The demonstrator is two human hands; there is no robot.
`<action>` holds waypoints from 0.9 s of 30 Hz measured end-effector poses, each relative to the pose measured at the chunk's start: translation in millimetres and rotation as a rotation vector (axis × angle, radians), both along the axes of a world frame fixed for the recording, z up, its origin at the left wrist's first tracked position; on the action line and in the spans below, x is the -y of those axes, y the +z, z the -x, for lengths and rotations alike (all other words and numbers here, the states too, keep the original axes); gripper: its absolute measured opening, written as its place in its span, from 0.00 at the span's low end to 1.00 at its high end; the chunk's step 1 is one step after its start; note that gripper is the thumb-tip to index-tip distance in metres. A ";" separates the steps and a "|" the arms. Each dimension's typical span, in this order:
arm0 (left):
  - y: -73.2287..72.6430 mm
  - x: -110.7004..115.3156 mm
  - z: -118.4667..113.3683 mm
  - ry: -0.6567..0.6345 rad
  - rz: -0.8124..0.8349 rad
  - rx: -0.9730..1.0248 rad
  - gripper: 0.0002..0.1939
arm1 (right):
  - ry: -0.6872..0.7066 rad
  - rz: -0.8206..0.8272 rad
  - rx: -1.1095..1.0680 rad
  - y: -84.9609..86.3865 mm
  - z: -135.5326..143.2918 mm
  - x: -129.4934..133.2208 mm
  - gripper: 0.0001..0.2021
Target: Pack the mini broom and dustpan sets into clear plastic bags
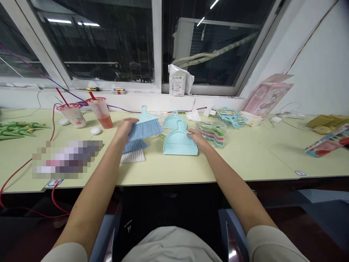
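My left hand (124, 128) grips a small light blue hand brush (145, 126) by its left side, holding it just above the pale green table (177, 167). Under it lie two more brushes, one blue (135, 145) and one with white bristles (133, 156). My right hand (197, 138) rests on the right edge of a light blue dustpan (179, 142) lying flat on the table. A second blue dustpan (173, 122) lies just behind it.
Two plastic drink cups with red straws (99, 111) stand at the back left. A pile of pastel dustpans and brushes (215, 131) lies right of my right hand. A white packet (178, 80) leans on the window sill. A pink box (265, 96) stands at the right. Red cables (16, 174) cross the table's left.
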State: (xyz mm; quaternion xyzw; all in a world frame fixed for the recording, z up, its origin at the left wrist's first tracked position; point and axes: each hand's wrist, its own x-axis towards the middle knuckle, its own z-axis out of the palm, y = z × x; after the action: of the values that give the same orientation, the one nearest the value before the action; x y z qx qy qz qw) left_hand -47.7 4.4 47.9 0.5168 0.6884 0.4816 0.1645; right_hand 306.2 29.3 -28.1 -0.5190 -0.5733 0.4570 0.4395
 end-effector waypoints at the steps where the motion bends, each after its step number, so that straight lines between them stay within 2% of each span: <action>1: -6.7 0.2 -15.5 -0.075 -0.009 0.038 0.10 | 0.006 0.000 -0.019 -0.7 1.4 0.3 0.19; 3: -23.1 2.1 -47.6 -0.272 -0.036 0.130 0.07 | 0.026 -0.003 -0.066 -2.5 5.4 0.7 0.19; 5: -39.8 5.3 -75.0 -0.362 -0.058 0.154 0.06 | 0.037 -0.006 -0.106 -4.8 10.6 0.8 0.20; 8: -58.1 10.5 -97.1 -0.400 -0.114 0.113 0.10 | 0.049 -0.041 -0.120 -8.1 19.3 2.3 0.22; 11: -66.5 14.4 -100.4 -0.387 -0.158 0.064 0.11 | 0.091 -0.098 -0.110 -9.5 28.4 7.8 0.25; 16: -73.0 12.7 -100.4 -0.399 -0.123 0.063 0.08 | 0.163 -0.126 -0.123 -6.2 38.6 20.3 0.24; 19: -73.4 11.3 -102.3 -0.446 -0.001 0.100 0.11 | 0.177 -0.131 -0.134 -3.8 39.0 23.7 0.23; 22: -68.7 14.4 -102.2 -0.558 0.097 0.160 0.14 | 0.196 -0.112 -0.144 -1.9 37.8 25.2 0.22; 27: -57.8 21.4 -98.6 -0.690 0.062 0.234 0.19 | 0.226 -0.063 -0.181 4.3 37.9 32.3 0.23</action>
State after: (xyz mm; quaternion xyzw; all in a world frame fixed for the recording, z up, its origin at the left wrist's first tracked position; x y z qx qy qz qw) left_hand 50.9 -16.9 -10.0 0.6548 0.4643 0.4327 0.4104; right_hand 268.3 -3.0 -23.8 -0.3940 -0.6002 0.5302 0.4510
